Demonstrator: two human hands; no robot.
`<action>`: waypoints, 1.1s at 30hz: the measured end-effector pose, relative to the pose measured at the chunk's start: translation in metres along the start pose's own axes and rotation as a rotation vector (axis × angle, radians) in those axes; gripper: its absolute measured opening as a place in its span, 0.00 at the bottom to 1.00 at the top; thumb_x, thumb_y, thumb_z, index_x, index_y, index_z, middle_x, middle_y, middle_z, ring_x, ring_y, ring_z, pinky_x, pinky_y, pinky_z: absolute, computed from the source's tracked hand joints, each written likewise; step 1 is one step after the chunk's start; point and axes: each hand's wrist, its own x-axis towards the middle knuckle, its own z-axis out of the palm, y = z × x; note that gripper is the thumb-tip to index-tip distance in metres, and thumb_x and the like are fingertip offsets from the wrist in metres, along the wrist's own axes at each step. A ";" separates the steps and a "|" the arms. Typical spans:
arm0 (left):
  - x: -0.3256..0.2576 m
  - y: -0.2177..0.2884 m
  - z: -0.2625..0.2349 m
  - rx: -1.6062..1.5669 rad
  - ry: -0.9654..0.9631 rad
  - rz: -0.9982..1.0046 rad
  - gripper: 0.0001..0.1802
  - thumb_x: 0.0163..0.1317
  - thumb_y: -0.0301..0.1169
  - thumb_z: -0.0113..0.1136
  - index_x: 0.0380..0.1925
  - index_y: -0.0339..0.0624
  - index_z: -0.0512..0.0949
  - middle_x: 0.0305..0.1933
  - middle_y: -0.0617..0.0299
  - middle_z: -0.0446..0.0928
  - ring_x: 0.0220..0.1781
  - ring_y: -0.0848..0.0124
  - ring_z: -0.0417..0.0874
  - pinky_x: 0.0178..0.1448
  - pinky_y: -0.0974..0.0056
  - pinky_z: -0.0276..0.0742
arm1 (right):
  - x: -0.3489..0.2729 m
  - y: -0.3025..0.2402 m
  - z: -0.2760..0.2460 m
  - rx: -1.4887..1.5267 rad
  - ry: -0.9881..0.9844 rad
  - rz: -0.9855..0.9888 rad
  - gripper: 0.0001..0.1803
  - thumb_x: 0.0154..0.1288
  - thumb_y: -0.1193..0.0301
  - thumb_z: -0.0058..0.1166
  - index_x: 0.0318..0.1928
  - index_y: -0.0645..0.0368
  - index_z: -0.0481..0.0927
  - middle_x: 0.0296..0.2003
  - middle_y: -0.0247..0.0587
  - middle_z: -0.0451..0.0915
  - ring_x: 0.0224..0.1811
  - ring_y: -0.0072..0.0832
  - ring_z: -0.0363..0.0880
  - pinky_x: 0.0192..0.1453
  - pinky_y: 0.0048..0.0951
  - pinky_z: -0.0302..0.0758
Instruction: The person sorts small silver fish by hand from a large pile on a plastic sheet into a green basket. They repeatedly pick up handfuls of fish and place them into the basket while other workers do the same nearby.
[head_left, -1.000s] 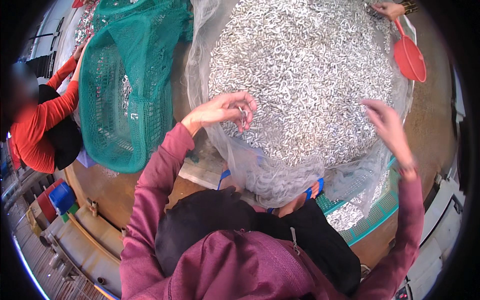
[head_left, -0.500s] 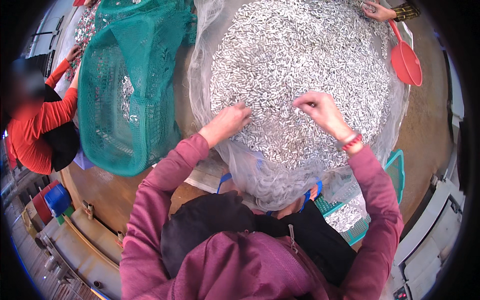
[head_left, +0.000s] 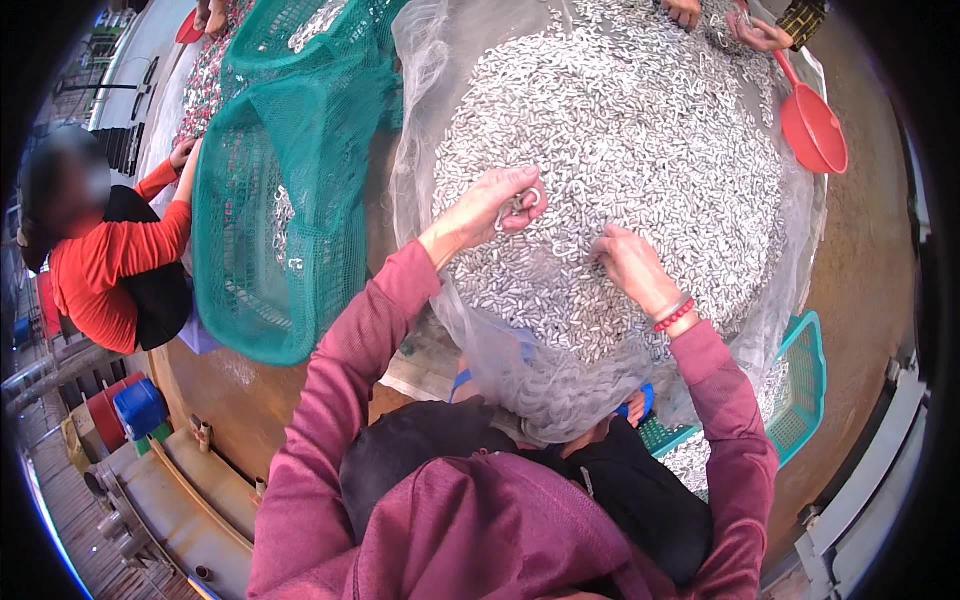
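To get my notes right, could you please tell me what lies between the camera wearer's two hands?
In the head view, small silvery pieces lie between the left hand and the right hand.

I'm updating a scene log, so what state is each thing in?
Left hand: curled, holding a small pale piece.
Right hand: bent at the pile; any grip is hidden.
Pile of pale pieces: loose, spread out.
Sheer net: under the pile, bunched at the near edge.
Left green basket: partly draped with green mesh.
Right green basket: partly hidden, pieces inside.
Red scoop: beside the pile.
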 end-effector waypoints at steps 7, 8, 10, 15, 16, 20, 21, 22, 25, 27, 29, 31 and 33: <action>0.059 -0.022 0.006 0.180 0.010 -0.152 0.10 0.62 0.37 0.58 0.31 0.42 0.75 0.23 0.64 0.72 0.18 0.78 0.65 0.22 0.71 0.60 | -0.027 0.017 -0.033 1.086 0.050 0.354 0.18 0.66 0.74 0.49 0.56 0.62 0.77 0.40 0.43 0.83 0.32 0.21 0.82 0.35 0.20 0.78; 0.063 -0.028 0.007 0.506 0.063 -0.113 0.11 0.62 0.37 0.58 0.29 0.39 0.75 0.22 0.64 0.72 0.19 0.76 0.67 0.23 0.69 0.62 | -0.030 0.020 -0.035 1.108 0.060 0.388 0.18 0.66 0.74 0.48 0.56 0.63 0.76 0.41 0.43 0.83 0.33 0.22 0.82 0.36 0.21 0.79; 0.068 -0.039 0.005 1.163 0.186 0.016 0.15 0.63 0.36 0.58 0.26 0.35 0.75 0.20 0.63 0.71 0.21 0.73 0.72 0.25 0.66 0.67 | -0.033 0.025 -0.035 1.158 0.090 0.404 0.18 0.66 0.74 0.47 0.56 0.64 0.76 0.42 0.44 0.83 0.35 0.23 0.82 0.37 0.22 0.80; 0.059 -0.066 0.003 1.596 0.191 0.167 0.15 0.59 0.34 0.60 0.29 0.29 0.73 0.28 0.41 0.77 0.36 0.46 0.81 0.40 0.49 0.76 | -0.032 0.031 -0.031 1.346 0.121 0.372 0.18 0.62 0.80 0.41 0.51 0.71 0.77 0.46 0.47 0.81 0.41 0.28 0.82 0.45 0.29 0.82; 0.058 -0.068 0.003 1.639 0.151 0.238 0.14 0.59 0.33 0.60 0.29 0.29 0.72 0.29 0.41 0.77 0.36 0.46 0.81 0.40 0.49 0.76 | -0.031 0.032 -0.031 1.336 0.130 0.359 0.18 0.62 0.81 0.40 0.50 0.71 0.78 0.45 0.46 0.81 0.41 0.28 0.82 0.45 0.28 0.81; 0.053 -0.056 0.009 1.631 0.074 0.244 0.10 0.57 0.30 0.59 0.30 0.32 0.75 0.30 0.45 0.79 0.37 0.48 0.81 0.41 0.51 0.76 | -0.032 0.032 -0.034 1.301 0.113 0.388 0.19 0.61 0.82 0.38 0.48 0.69 0.79 0.40 0.42 0.81 0.38 0.24 0.81 0.42 0.25 0.80; 0.052 -0.047 0.010 1.535 0.073 0.197 0.10 0.57 0.31 0.60 0.30 0.33 0.76 0.30 0.46 0.80 0.37 0.49 0.82 0.41 0.52 0.76 | -0.032 0.031 -0.034 1.305 0.107 0.395 0.19 0.61 0.82 0.38 0.47 0.69 0.80 0.39 0.41 0.81 0.37 0.23 0.80 0.40 0.24 0.79; 0.052 -0.037 0.012 1.437 0.069 0.158 0.10 0.58 0.32 0.60 0.30 0.35 0.77 0.30 0.48 0.80 0.37 0.51 0.82 0.41 0.53 0.76 | -0.032 0.031 -0.033 1.241 0.096 0.389 0.19 0.61 0.82 0.37 0.47 0.68 0.80 0.38 0.39 0.81 0.36 0.21 0.79 0.39 0.23 0.78; 0.032 -0.009 0.013 0.959 0.091 0.023 0.14 0.63 0.40 0.60 0.31 0.39 0.76 0.24 0.66 0.75 0.29 0.75 0.75 0.34 0.65 0.71 | -0.030 0.029 -0.021 0.988 0.112 0.349 0.18 0.61 0.82 0.38 0.45 0.66 0.81 0.35 0.39 0.81 0.30 0.25 0.78 0.35 0.27 0.76; 0.018 -0.001 0.016 0.707 0.061 -0.037 0.14 0.64 0.41 0.57 0.30 0.41 0.73 0.24 0.70 0.70 0.27 0.77 0.70 0.33 0.68 0.67 | -0.026 0.026 -0.008 0.578 0.204 0.222 0.18 0.60 0.83 0.40 0.46 0.67 0.81 0.33 0.45 0.79 0.31 0.35 0.78 0.37 0.33 0.75; 0.006 -0.001 0.018 0.493 0.053 -0.020 0.16 0.66 0.43 0.53 0.28 0.42 0.70 0.25 0.69 0.66 0.27 0.76 0.68 0.32 0.70 0.63 | -0.022 0.020 0.007 0.206 0.334 0.030 0.15 0.57 0.85 0.44 0.43 0.68 0.80 0.33 0.55 0.76 0.37 0.52 0.76 0.43 0.41 0.74; -0.001 -0.008 0.020 0.111 -0.041 0.056 0.18 0.68 0.45 0.48 0.27 0.43 0.68 0.24 0.66 0.63 0.27 0.74 0.66 0.32 0.72 0.61 | -0.023 0.014 0.019 0.061 0.324 -0.011 0.13 0.57 0.83 0.49 0.43 0.67 0.80 0.35 0.54 0.77 0.42 0.48 0.76 0.49 0.39 0.73; -0.002 -0.017 0.020 -0.155 -0.118 0.145 0.18 0.67 0.43 0.44 0.24 0.43 0.66 0.23 0.63 0.63 0.27 0.72 0.68 0.30 0.71 0.62 | -0.021 0.007 0.025 -0.060 0.269 -0.056 0.10 0.56 0.80 0.54 0.41 0.64 0.80 0.34 0.49 0.78 0.43 0.46 0.77 0.49 0.40 0.73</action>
